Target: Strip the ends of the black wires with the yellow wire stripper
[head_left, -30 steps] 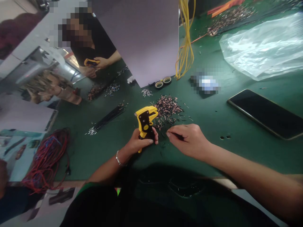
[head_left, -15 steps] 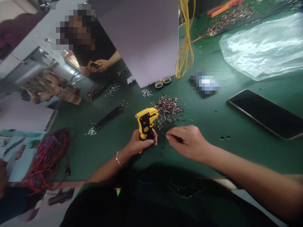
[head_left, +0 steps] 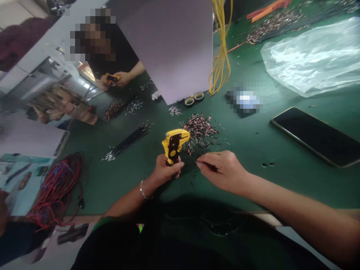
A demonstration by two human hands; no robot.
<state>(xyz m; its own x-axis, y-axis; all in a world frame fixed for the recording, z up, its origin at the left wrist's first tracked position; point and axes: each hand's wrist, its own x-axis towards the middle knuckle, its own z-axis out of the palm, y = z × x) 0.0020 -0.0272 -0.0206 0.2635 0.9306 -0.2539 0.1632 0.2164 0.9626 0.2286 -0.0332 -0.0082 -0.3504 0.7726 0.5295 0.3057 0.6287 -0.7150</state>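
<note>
My left hand (head_left: 168, 169) is wrapped round the handle of a yellow and black wire stripper (head_left: 174, 145), held upright with its jaws toward the right. To its right, my right hand (head_left: 218, 167) is closed in a pinch on a thin black wire (head_left: 194, 160), whose short end points left toward the tool. Most of that wire is hidden by my fingers. Just beyond both hands lies a heap of short black wire offcuts with copper ends (head_left: 200, 127). A bundle of black wires (head_left: 128, 141) with bright tips rests left of the stripper.
Behind the heap are two tape rolls (head_left: 194, 99) and a pale upright panel (head_left: 180, 48) with yellow wires (head_left: 221, 63) hanging beside it. A phone (head_left: 317, 137) and plastic bag (head_left: 315, 56) lie right. Red wire coils (head_left: 60, 183) sit left. A co-worker (head_left: 123, 77) holds a similar tool.
The stripper in my left hand has turned slightly, and my thumb and fingers have shifted on its handle. A bit more black wire shows at my right fingertips.
</note>
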